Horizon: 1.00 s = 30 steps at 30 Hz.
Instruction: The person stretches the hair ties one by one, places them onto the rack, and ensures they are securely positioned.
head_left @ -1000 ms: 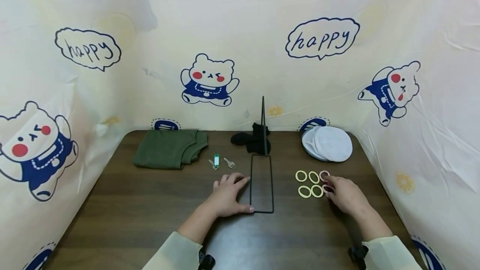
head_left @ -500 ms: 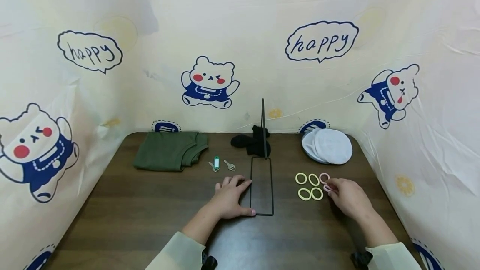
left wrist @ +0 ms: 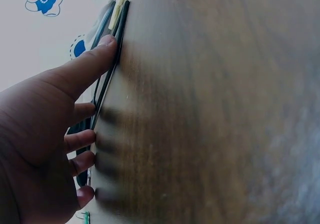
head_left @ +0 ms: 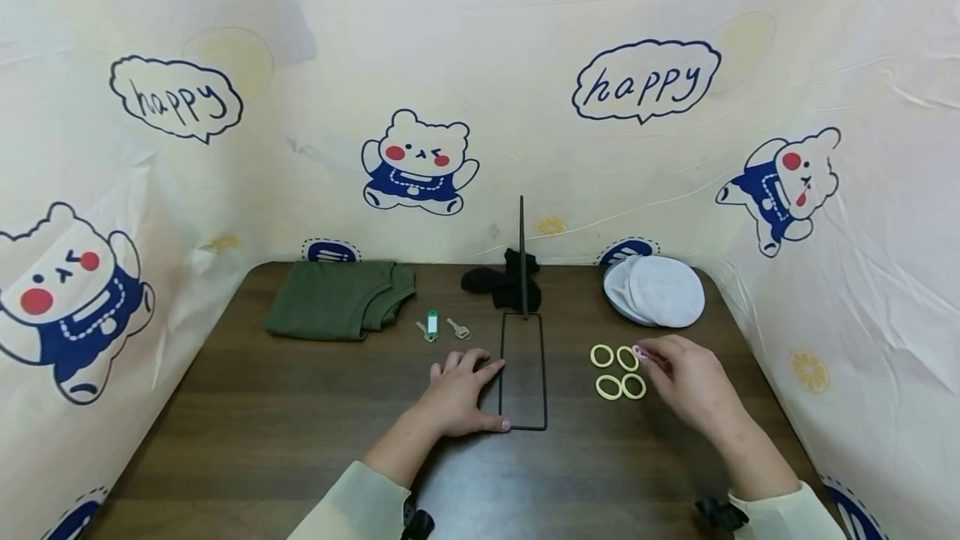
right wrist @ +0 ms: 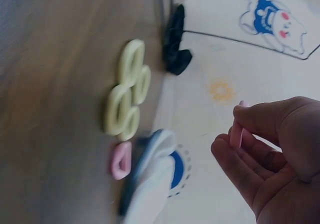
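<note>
We read one word, "happy", twice on the pale backdrop (head_left: 487, 23), in dark blue lower-case letters: inside the left speech bubble (head_left: 177, 98) it slopes downward, inside the right speech bubble (head_left: 647, 80) upward. Any writing on the green-edged key tag (head_left: 432, 324) is too small for us.

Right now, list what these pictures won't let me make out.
Head view: unheld pink ring, apparently hidden by the right hand.
Head view: lone key, teeth too small.
Left wrist view: green key tag, cut off by the bottom edge.
Right wrist view: pale yellow rings, surfaces blurred.
</note>
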Tool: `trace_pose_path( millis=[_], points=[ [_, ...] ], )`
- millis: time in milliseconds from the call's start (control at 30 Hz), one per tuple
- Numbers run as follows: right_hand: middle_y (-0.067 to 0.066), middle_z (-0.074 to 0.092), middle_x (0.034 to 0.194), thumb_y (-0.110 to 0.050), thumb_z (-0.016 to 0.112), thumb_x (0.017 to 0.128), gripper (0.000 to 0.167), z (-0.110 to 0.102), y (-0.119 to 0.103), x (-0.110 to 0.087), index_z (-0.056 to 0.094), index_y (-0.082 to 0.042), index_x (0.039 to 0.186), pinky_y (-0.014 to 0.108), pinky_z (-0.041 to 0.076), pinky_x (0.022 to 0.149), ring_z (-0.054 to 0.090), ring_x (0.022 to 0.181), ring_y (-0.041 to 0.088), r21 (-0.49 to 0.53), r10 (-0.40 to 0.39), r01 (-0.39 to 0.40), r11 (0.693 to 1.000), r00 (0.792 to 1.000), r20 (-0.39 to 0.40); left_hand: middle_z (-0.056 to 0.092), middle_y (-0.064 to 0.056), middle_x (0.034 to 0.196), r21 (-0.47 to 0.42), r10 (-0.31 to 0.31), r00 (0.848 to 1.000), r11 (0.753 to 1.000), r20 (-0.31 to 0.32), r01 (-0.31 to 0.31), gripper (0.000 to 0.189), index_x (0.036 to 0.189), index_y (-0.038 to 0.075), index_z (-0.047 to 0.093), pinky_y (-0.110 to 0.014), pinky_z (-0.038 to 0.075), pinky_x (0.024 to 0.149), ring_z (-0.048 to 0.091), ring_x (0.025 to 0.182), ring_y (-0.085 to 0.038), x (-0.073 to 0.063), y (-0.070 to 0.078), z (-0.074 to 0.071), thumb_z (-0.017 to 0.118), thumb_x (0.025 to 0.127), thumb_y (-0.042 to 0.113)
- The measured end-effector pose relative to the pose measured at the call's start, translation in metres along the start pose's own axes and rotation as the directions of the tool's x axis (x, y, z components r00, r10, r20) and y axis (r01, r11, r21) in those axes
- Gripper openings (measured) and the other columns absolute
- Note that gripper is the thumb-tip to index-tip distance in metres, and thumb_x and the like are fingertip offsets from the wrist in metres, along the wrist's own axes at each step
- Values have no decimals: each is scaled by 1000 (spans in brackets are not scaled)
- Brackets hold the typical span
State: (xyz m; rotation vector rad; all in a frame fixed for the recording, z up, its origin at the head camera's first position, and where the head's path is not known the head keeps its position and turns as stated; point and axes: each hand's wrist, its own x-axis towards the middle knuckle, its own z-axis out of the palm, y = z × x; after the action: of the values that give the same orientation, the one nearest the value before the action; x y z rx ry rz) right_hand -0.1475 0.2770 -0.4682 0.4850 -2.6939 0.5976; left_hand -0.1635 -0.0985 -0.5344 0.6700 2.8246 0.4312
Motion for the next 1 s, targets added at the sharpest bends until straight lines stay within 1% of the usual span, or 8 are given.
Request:
trace_pose_path(
  millis=[200,333,433,567,700,800,933,1000],
  points=[
    [0,75,100,-8,83,87,20,-9,-19,13,80,-10,107,38,57,70,67,81,12,44,-79,83,996,993,-84,35,-4,162,19,-27,1000,999,7,27,102,161,30,41,-52,33,88,35,139,-35,1,3,-2,75,77,77],
    [-1,74,100,-6,84,85,23,-14,-31,19,80,-9,107,33,54,66,63,76,9,38,-122,127,991,984,-127,35,-4,162,13,-45,999,999,28,45,101,162,30,40,-57,35,89,34,140,-36,2,8,-4,76,78,75],
    [-2,74,100,-4,84,84,25,-17,-39,22,80,-9,108,29,53,64,61,74,9,47,-131,139,989,982,-136,35,-4,162,15,-49,998,999,39,49,101,162,30,39,-60,37,89,33,141,-37,1,9,-4,75,79,75],
    [-2,74,103,-3,86,83,29,-20,-51,25,79,-9,110,26,57,68,65,79,8,82,-161,173,982,978,-136,35,-3,162,27,-57,998,998,33,56,100,162,31,40,-59,37,90,34,140,-37,0,9,-2,75,79,75],
    [-2,74,105,-6,87,83,29,-25,-63,28,79,-8,111,20,54,70,67,83,7,109,-222,241,964,961,-163,36,-2,162,38,-50,998,998,30,49,100,162,31,39,-58,36,92,34,141,-36,-1,7,0,73,80,76],
    [-1,74,107,-26,78,96,25,-29,-71,31,79,-8,112,14,51,76,68,88,9,142,-264,290,946,948,-176,37,-2,162,33,-44,999,999,26,43,99,162,31,40,-58,37,92,34,140,-36,-1,7,0,73,80,76],
    [-1,75,110,-48,54,105,48,-33,-81,38,78,-7,114,13,51,84,71,94,11,173,-310,345,923,930,-197,38,-3,161,24,-37,999,999,21,36,98,161,30,41,-61,36,95,35,140,-37,-1,7,-3,74,80,75],
    [-1,75,109,-49,53,106,50,-34,-85,41,79,-7,113,14,52,82,71,94,11,177,-327,365,914,921,-211,38,-4,161,22,-31,999,999,23,30,98,161,29,42,-62,36,97,35,140,-37,-2,7,-3,74,80,75]
  ],
)
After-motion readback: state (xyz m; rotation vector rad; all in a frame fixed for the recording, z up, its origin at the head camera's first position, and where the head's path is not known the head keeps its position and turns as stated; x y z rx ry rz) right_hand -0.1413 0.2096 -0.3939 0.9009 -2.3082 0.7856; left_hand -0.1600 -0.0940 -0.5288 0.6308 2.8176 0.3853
